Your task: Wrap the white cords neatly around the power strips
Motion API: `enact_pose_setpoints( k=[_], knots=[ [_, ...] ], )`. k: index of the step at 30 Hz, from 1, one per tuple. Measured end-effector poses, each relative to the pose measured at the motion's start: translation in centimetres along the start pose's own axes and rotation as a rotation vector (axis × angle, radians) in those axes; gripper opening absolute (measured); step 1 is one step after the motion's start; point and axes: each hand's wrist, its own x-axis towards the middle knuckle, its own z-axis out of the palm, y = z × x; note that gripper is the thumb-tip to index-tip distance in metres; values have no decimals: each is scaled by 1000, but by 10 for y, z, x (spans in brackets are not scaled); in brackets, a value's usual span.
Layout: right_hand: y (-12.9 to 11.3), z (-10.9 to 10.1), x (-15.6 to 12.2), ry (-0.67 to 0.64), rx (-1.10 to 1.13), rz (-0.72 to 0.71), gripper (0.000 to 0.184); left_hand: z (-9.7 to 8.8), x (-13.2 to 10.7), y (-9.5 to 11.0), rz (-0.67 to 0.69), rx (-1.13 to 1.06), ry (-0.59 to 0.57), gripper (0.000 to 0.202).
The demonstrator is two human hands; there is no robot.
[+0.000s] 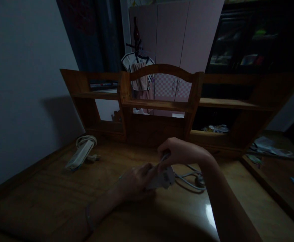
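Note:
The room is dim. My left hand (pixel 134 181) is closed around a small white power strip or adapter (pixel 163 178) just above the wooden desk (pixel 61 195). My right hand (pixel 177 151) comes in from the right and pinches a thin white piece, likely the cord's end, at the top of that white device. The grey-white cord (pixel 189 178) loops on the desk just right of the device. Fine details of the device are hard to make out.
A second white power strip with its coiled cord (pixel 82 151) lies at the desk's back left near the wall. A wooden shelf unit (pixel 162 104) stands along the desk's back edge. Papers (pixel 270 146) lie at the right. A pink wardrobe with hanging clothes stands behind.

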Motion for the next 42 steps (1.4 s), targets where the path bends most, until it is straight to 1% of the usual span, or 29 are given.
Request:
enact_pose_setpoints(
  k=[2,3,5,6,8,11,13,15,16,18,20,23,25,28,30,32,34,38,40,42],
  knots=[
    [8,-3,1,-93,189,-34,26,2,-2,1,125,8,50,65],
    [12,-3,2,-130,285,-52,26,4,-3,1,168,2,96,66],
    [18,-1,7,-165,450,-87,26,9,-6,1,198,-28,222,72],
    [20,1,11,-160,511,-99,26,11,-7,1,184,-56,289,76],
    [24,7,19,-103,585,-107,26,14,-8,0,79,-152,386,80],
    [28,20,35,41,609,-107,29,13,-7,0,-202,-344,495,84],
    [31,27,45,124,576,-129,34,9,-3,2,-356,-463,595,91],
    [33,33,52,197,485,-153,35,5,2,3,-433,-564,669,93],
    [35,34,53,234,414,-155,34,3,4,3,-457,-604,683,92],
    [36,36,54,308,242,-135,31,2,9,-1,-505,-649,712,83],
    [37,35,53,369,85,-83,30,2,12,-9,-581,-668,762,73],
    [33,34,49,387,-84,30,32,6,12,-25,-714,-691,792,62],
    [26,34,46,369,-198,98,32,8,12,-34,-762,-688,789,61],
    [9,33,41,365,-407,162,31,7,11,-39,-761,-616,758,67],
    [-4,30,35,350,-539,195,28,3,10,-39,-752,-511,676,74],
    [-16,26,28,332,-625,220,23,-2,7,-40,-774,-378,550,78],
    [-26,24,21,328,-670,231,19,-7,4,-43,-802,-245,452,78],
    [-44,21,11,331,-694,212,15,-9,0,-51,-789,-55,326,80],
    [-49,19,8,326,-666,198,15,-6,0,-51,-749,14,227,83],
    [-50,15,6,335,-588,169,15,-3,1,-47,-651,57,131,85]
  ],
)
